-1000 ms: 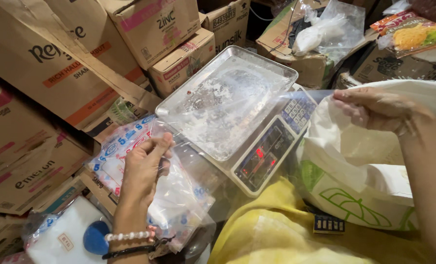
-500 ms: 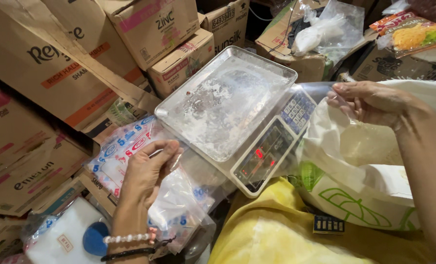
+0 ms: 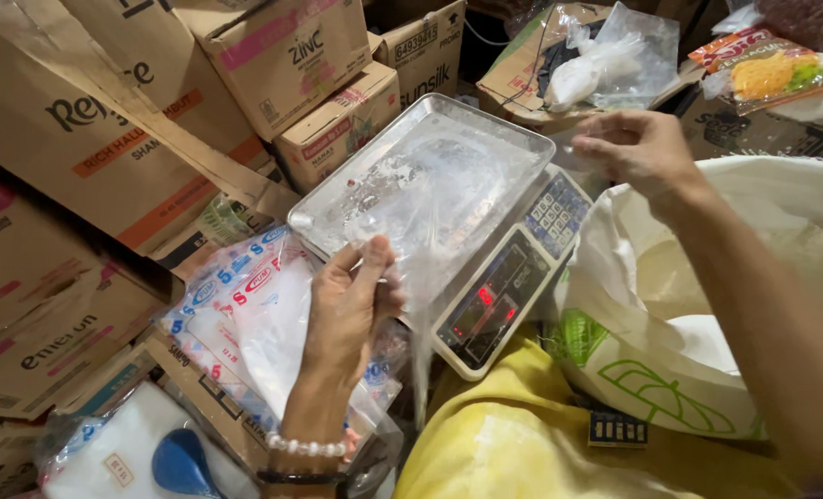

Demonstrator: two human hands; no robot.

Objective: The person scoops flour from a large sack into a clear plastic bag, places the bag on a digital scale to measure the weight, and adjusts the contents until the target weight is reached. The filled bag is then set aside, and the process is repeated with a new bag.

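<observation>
Both hands pinch clear bag [image 3: 430,203]: left hand [image 3: 351,310] at 7 o'clock, right hand [image 3: 638,148] at 2. Thin film could slip or tear over scale [image 3: 448,222].

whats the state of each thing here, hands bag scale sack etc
left hand: pinching one edge of the clear plastic bag
right hand: pinching its far edge
clear plastic bag: empty, stretched over the scale
scale: on, red digits lit
scale tray: dusted white
white sack: open

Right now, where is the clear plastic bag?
In the head view, the clear plastic bag stretches between both hands, over the scale's metal tray, centre frame.
</observation>
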